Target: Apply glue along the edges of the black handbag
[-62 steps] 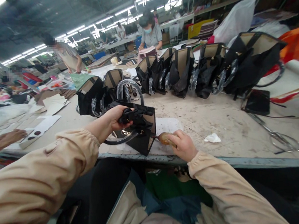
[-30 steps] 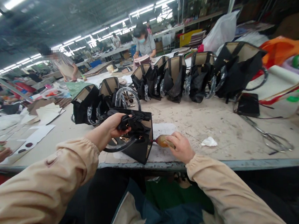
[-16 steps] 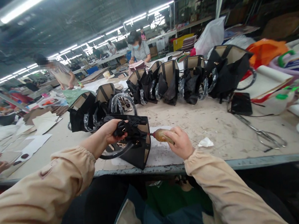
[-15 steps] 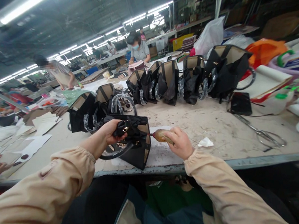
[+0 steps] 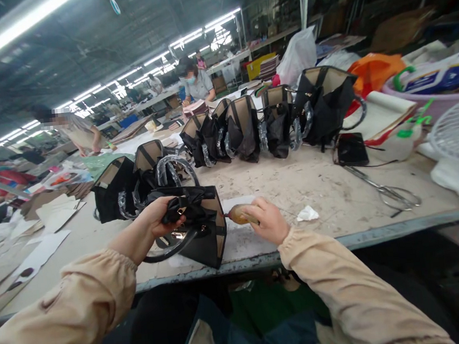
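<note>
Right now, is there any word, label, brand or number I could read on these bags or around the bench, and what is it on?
No text in this picture can be read.
The blue and white packet at the far right bears print, too blurred to read.
The black bag in the left hand shows no label.
The brown-handled tool in the right hand shows no marking.

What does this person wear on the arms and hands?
Both arms are in loose beige long fabric sleeves, left sleeve and right sleeve, gathered by elastic cuffs at the wrists. The left hand and right hand are bare: no gloves.
</note>
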Demonstrator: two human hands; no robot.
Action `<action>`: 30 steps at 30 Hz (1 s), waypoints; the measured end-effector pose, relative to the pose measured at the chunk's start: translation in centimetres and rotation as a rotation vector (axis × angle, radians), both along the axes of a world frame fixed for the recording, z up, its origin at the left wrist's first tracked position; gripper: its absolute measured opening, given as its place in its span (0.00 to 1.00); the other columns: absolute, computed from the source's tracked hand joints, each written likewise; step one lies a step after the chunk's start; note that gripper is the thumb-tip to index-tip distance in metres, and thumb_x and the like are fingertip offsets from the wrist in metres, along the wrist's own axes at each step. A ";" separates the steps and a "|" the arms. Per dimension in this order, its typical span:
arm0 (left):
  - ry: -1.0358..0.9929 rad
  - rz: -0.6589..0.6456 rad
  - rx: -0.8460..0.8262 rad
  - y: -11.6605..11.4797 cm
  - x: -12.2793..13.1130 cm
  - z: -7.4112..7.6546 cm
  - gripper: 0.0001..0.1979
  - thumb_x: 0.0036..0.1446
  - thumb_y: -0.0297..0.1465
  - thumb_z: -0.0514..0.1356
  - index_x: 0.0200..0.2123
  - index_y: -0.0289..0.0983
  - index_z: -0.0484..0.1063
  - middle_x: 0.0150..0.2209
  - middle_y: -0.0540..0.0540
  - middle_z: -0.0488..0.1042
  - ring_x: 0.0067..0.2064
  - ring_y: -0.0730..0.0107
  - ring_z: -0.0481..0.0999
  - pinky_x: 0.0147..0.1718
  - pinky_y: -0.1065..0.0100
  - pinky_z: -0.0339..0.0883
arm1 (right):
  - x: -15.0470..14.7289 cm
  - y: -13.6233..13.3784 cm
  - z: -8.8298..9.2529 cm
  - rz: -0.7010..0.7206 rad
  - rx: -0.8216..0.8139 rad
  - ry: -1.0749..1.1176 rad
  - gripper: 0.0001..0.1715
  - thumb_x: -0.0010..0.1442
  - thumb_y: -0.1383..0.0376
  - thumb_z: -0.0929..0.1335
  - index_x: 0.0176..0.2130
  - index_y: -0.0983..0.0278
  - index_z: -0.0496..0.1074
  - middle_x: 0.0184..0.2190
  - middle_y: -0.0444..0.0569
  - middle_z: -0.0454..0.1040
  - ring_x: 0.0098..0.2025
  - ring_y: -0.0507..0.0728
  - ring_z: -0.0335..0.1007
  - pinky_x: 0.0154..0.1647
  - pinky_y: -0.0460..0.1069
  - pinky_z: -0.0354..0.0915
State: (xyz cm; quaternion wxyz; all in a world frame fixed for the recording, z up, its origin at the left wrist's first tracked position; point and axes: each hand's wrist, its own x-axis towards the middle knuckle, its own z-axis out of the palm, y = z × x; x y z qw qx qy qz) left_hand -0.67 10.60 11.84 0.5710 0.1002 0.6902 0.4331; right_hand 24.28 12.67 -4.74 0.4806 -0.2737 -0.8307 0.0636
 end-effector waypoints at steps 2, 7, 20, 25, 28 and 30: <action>0.031 -0.045 -0.008 -0.1 0.1 0.2 0.03 0.50 0.25 0.57 0.29 0.34 0.70 0.16 0.45 0.70 0.13 0.65 0.69 0.06 0.70 0.64 | 0.2 0.3 0.5 -0.016 0.002 0.042 0.13 0.58 0.71 0.64 0.44 0.62 0.68 0.33 0.49 0.63 0.35 0.56 0.61 0.34 0.50 0.60; 0.066 -0.091 -0.010 -0.2 -0.1 0.1 0.03 0.51 0.26 0.57 0.27 0.34 0.69 0.16 0.45 0.69 0.14 0.66 0.69 0.06 0.71 0.64 | 0.6 0.7 1.7 -0.073 0.034 0.136 0.12 0.59 0.69 0.64 0.44 0.61 0.68 0.33 0.49 0.64 0.35 0.56 0.61 0.34 0.50 0.61; 0.111 -0.109 0.010 0.0 0.5 0.2 0.02 0.51 0.26 0.57 0.26 0.35 0.68 0.16 0.46 0.68 0.14 0.67 0.69 0.07 0.71 0.65 | 0.2 0.7 0.3 -0.059 -0.055 0.146 0.07 0.63 0.64 0.64 0.41 0.62 0.68 0.32 0.48 0.65 0.34 0.55 0.62 0.34 0.49 0.61; 0.111 -0.082 0.005 -0.3 0.8 0.5 0.02 0.51 0.25 0.56 0.28 0.35 0.68 0.15 0.47 0.68 0.13 0.68 0.68 0.07 0.73 0.64 | -0.2 0.6 0.0 -0.037 -0.087 0.144 0.06 0.63 0.64 0.64 0.40 0.62 0.69 0.31 0.47 0.64 0.33 0.55 0.62 0.33 0.49 0.61; 0.099 -0.047 -0.003 -0.4 0.9 0.6 0.02 0.51 0.25 0.57 0.29 0.35 0.69 0.16 0.47 0.69 0.13 0.68 0.68 0.06 0.72 0.64 | -0.3 0.9 0.4 -0.059 -0.079 0.207 0.06 0.63 0.64 0.64 0.41 0.62 0.68 0.32 0.48 0.66 0.34 0.55 0.63 0.35 0.49 0.62; 0.088 -0.031 -0.008 -0.4 0.9 0.6 0.02 0.51 0.25 0.57 0.30 0.35 0.69 0.17 0.47 0.69 0.13 0.68 0.68 0.06 0.72 0.64 | -0.2 1.0 0.8 -0.073 -0.050 0.267 0.06 0.63 0.64 0.64 0.41 0.62 0.68 0.32 0.48 0.67 0.35 0.55 0.64 0.36 0.50 0.62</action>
